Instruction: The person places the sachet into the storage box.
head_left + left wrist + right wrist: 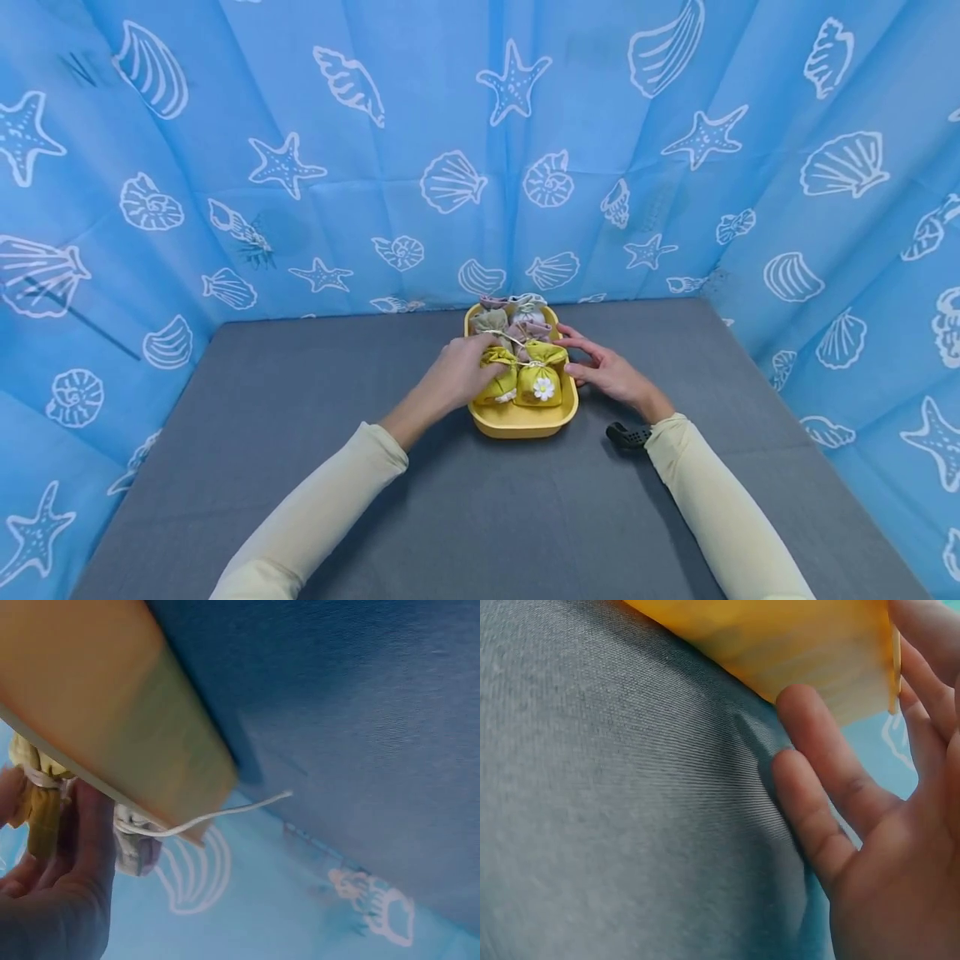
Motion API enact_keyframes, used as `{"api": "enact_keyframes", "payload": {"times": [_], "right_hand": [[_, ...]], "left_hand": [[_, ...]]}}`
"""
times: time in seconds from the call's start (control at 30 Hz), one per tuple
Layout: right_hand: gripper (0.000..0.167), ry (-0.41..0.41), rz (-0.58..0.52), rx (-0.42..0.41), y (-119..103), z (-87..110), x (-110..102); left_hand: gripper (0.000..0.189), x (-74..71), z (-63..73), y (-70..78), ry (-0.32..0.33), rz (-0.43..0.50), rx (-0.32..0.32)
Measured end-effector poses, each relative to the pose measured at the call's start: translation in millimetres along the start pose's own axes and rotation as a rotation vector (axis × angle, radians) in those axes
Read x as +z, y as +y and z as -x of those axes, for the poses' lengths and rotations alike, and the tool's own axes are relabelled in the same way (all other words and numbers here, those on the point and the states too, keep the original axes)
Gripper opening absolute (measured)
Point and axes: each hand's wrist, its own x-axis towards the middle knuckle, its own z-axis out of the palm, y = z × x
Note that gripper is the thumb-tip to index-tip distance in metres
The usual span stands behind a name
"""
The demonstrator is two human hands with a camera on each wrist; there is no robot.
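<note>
A yellow plastic tray [521, 429] holds several small drawstring pouches. My left hand [459, 372] reaches over the tray's left side and pinches the gathered top of a yellow pouch [497, 382]; in the left wrist view, the thumb and fingers close around this yellow cloth [45, 817]. Beside it sits a second yellow pouch [538, 387] with a white flower. Pink, grey and white pouches [528, 312] fill the far end. My right hand [611, 375] is at the tray's right rim, fingers spread and slightly bent. Its lower fingers [821, 746] lie close to the tray's outer wall [817, 664].
The tray stands on a dark grey table [315, 483], toward its far edge. A blue curtain [420, 100] with white shells and starfish closes off the back and sides. A black band [627, 436] is at the right wrist. A white cord [217, 816] hangs over the tray's rim.
</note>
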Motion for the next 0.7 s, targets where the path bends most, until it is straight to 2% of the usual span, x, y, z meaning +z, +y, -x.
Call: {"api": "enact_keyframes", "payload": {"times": [0.1, 0.23, 0.33, 0.53, 0.7], "right_hand": [[0.05, 0.001, 0.081, 0.002, -4.5, 0.8, -3.3], [0.051, 0.007, 0.229, 0.001, -14.6, 3.5, -8.2], [0.051, 0.013, 0.305, -0.001, -24.8, 5.0, -11.1], [0.043, 0.021, 0.417, -0.025, -49.1, 5.8, -14.9], [0.038, 0.109, 0.504, -0.012, -67.0, 4.1, -17.9]], "left_hand": [[0.042, -2.0, 2.8, -6.3, 0.062, 0.069, -0.003], [0.038, -12.2, 5.4, -11.9, 0.133, 0.12, 0.012], [0.035, -24.1, 4.9, -15.3, 0.17, 0.122, 0.026], [0.042, -50.6, 0.9, -24.8, 0.256, 0.107, 0.045], [0.046, -69.7, -4.7, -31.9, 0.338, 0.093, 0.034]]}}
